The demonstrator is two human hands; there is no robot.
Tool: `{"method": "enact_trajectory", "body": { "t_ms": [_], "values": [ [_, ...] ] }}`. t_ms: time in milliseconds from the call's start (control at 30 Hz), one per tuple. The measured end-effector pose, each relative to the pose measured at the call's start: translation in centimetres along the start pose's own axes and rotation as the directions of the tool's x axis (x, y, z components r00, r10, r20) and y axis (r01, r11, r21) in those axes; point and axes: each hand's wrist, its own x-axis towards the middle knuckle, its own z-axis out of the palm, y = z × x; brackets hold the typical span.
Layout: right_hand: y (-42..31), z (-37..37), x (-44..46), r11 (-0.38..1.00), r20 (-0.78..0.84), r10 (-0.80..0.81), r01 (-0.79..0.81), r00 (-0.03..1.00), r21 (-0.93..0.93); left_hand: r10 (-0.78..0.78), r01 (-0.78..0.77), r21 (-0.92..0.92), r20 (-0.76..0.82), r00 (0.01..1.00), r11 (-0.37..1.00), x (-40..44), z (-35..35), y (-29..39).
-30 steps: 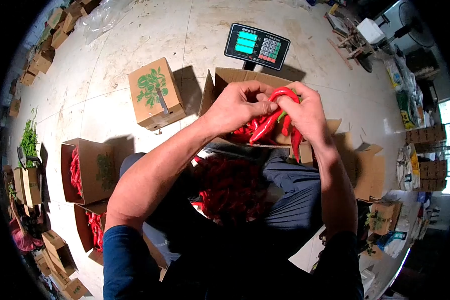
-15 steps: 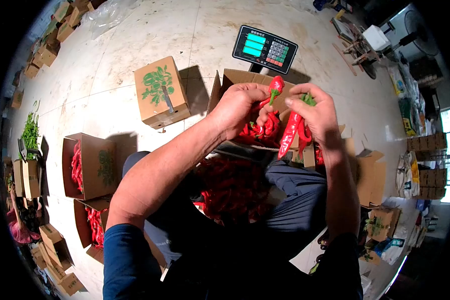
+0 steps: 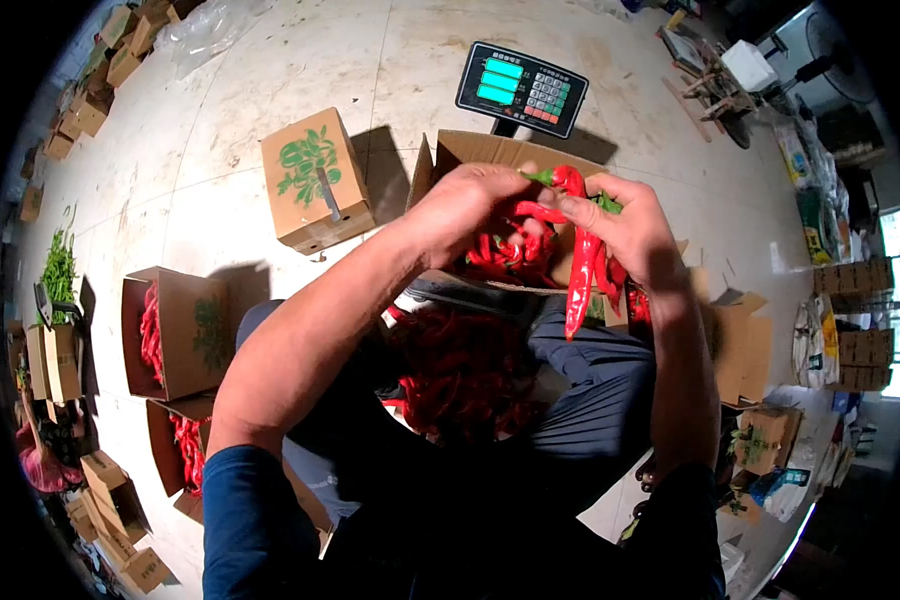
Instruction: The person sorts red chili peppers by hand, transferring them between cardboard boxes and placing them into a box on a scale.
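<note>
My left hand (image 3: 470,205) is closed at the green stem end of a red chili pepper, fingertips close to those of my right hand. Long red chili peppers (image 3: 580,285) hang from my right hand (image 3: 625,222), which is closed around their green stem ends. Both hands are above an open cardboard box (image 3: 480,148) with red peppers (image 3: 515,258) inside. Between my legs lies a large heap of red chili peppers (image 3: 465,375), partly in shadow.
A scale display (image 3: 522,88) with lit screens stands behind the box. A closed carton (image 3: 315,180) with a green leaf print is to its left. Open boxes of red peppers (image 3: 185,335) stand at my left, and cartons (image 3: 740,345) at my right. Green peppers (image 3: 60,265) are farther left.
My hands have come closer together. My left hand has shifted toward the right one, and the long peppers in my right hand now hang more steeply and slightly lower. The view has shifted slightly.
</note>
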Motion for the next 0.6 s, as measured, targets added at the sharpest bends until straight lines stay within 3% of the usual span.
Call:
{"method": "enact_trajectory", "body": {
  "t_ms": [67, 100, 200, 233, 367, 600],
  "values": [
    [0.2, -0.9, 0.0, 0.995, -0.010, 0.094, -0.094, 0.996, -0.016, 0.111, -0.111, -0.004, -0.058, 0.992, 0.994, -0.1, -0.5, 0.4],
    [0.3, -1.2, -0.1, 0.990, -0.016, 0.141, -0.141, 0.990, -0.022, 0.191, -0.186, 0.122, -0.027, 0.981, 0.975, -0.1, -1.0, 0.7],
    [0.5, -1.2, 0.1, 0.982, -0.054, 0.160, -0.154, 0.986, 0.106, 0.296, -0.294, 0.259, 0.031, 0.955, 0.920, -0.7, -1.6, 1.3],
    [0.1, -1.0, -0.1, 0.975, -0.050, 0.167, -0.157, 0.985, 0.158, 0.339, -0.334, 0.410, 0.062, 0.939, 0.849, -1.0, -1.6, 1.3],
    [-0.3, -0.9, -0.1, 0.927, 0.005, 0.178, -0.169, 0.984, 0.336, 0.226, -0.273, 0.482, 0.155, 0.962, 0.832, -1.7, -1.2, 1.1],
    [-0.2, -0.5, 0.1, 0.858, 0.065, 0.208, -0.214, 0.976, 0.467, 0.277, -0.341, 0.482, 0.202, 0.939, 0.807, -1.2, -1.1, 0.5]
  ]
}}
